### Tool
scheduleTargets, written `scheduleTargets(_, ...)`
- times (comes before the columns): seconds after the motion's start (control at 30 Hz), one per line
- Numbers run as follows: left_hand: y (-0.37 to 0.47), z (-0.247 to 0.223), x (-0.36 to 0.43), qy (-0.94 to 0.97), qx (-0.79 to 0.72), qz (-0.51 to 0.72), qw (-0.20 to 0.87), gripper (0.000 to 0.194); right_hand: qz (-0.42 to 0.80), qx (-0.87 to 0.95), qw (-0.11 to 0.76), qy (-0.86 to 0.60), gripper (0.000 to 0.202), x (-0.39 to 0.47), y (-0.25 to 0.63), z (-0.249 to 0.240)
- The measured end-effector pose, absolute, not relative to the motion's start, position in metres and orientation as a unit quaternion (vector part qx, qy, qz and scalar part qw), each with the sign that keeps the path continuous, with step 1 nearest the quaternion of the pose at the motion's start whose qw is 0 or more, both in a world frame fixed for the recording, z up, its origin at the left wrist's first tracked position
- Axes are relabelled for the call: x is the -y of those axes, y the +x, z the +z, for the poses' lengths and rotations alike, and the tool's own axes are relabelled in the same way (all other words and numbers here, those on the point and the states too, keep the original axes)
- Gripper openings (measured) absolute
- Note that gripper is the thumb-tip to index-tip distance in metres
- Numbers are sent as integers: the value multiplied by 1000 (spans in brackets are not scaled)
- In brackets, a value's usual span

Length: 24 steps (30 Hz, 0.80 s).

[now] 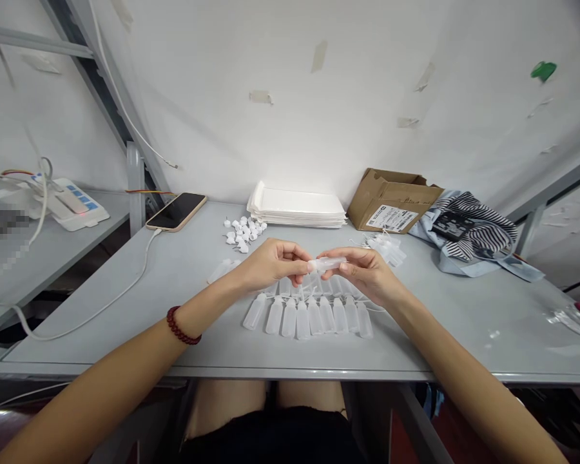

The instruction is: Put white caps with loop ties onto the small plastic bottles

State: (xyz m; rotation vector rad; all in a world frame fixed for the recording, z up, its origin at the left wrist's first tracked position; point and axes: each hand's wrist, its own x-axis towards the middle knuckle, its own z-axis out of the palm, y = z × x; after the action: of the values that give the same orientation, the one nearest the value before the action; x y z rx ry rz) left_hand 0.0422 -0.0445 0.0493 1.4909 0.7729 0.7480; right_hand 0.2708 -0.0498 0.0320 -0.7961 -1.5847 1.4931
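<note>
Far left: power strip (75, 205) with cables on a side shelf, part of that shelf blurred out. Phone (176, 211) lies at the back left of the grey table (125, 303), white cable (101, 306) trailing off its near end toward the left edge.

Left hand (270, 261) – red bead bracelet (181, 327) on the wrist – is raised above the table centre, fingers curled, fingertips pinched at the left end of a small clear bottle (326, 263). Whether it grips a cap there or the bottle tip itself, can't tell.

Behind the hands: heap of small white caps (244, 232), then a stack of white sheets (297, 207) against the wall.

Under the hands: a row of clear bottles (309, 316) lying side by side, touching, more of them behind and partly hidden by the fingers. One loose bottle (221, 270) lies just left of the left hand.

Right hand (365, 274) grasps the small clear bottle from the right – held horizontal between both hands, off the table, above the row.

Further right: clump of clear parts (389, 250), cardboard box (391, 201) with a label, striped cloth (478, 222) with a dark device on it. Plastic wrap (573, 319) at the far right edge.
</note>
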Motion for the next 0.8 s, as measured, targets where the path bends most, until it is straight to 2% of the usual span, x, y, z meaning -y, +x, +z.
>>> scheduleTargets(0.2, 47, 48, 51, 686, -363, 341, 531, 13, 555, 649, 379, -357, 29, 48, 274, 28)
scheduleTargets(0.53, 51, 42, 55, 828, -314, 402, 232, 8, 592, 622, 321, -399, 44, 53, 266, 37)
scheduleTargets(0.63, 50, 44, 55, 823, -321, 401, 242, 7, 605, 620, 301, -400, 48, 55, 264, 37)
scheduleTargets(0.73, 49, 46, 53, 773, -363, 395, 339, 10, 585, 637, 308, -396, 44, 58, 261, 38)
scheduleTargets(0.8, 49, 47, 51, 728, -389, 382, 415, 15, 518, 674, 333, -409, 37, 59, 259, 38)
